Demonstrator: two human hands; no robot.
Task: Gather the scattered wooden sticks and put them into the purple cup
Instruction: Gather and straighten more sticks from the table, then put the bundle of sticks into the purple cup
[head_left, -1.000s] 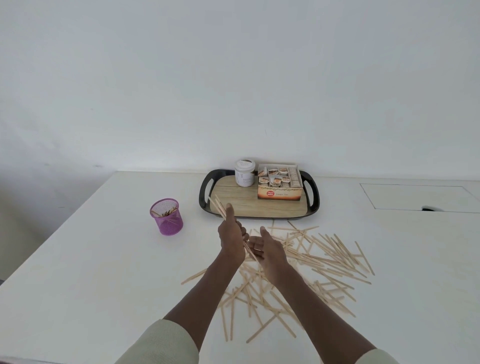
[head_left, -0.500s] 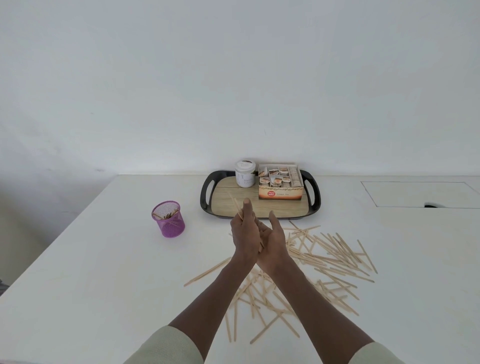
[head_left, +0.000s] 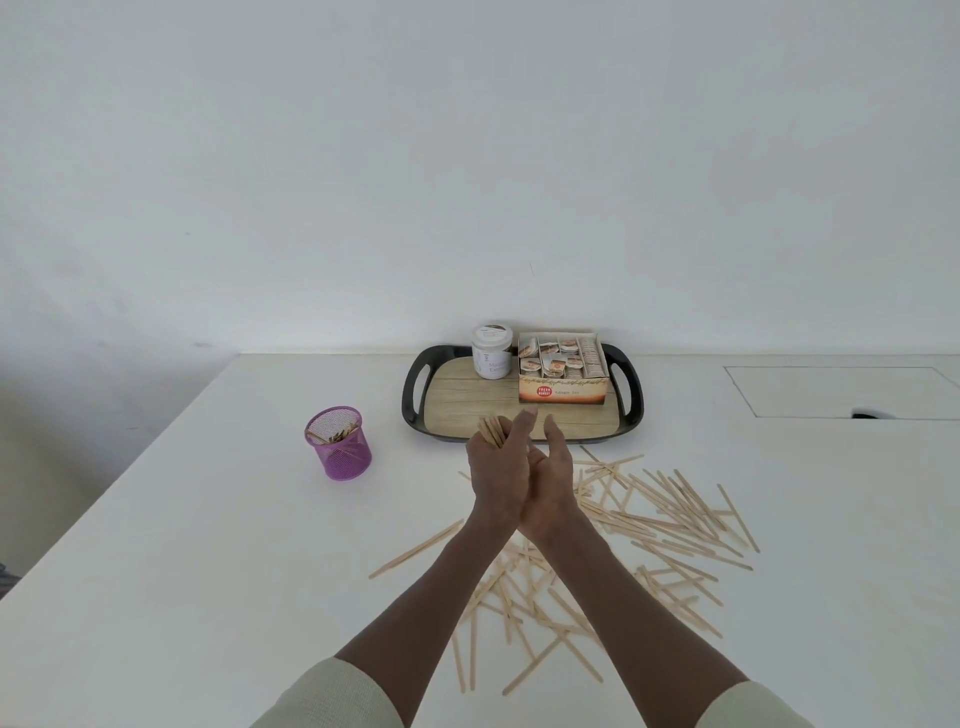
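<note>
The purple cup (head_left: 338, 443) stands at about ten o'clock from the left hand (head_left: 497, 470), the nearer one, which grips a near-upright bundle of sticks (head_left: 491, 431) while the right hand (head_left: 551, 480) presses flat-fingered alongside (steadying, I'd guess).

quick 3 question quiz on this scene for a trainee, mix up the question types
1. True or false: the purple cup already holds some sticks.
2. Which hand grips the bundle of sticks? A) left hand B) right hand C) neither
3. Fill in: the jar and the tea box stand on the ____.

Key
1. True: stick ends show inside the mesh.
2. A: the left hand's fingers curl round the bundle, and the right hand lies open against it.
3. tray. Many scattered sticks are left on the table.
</note>
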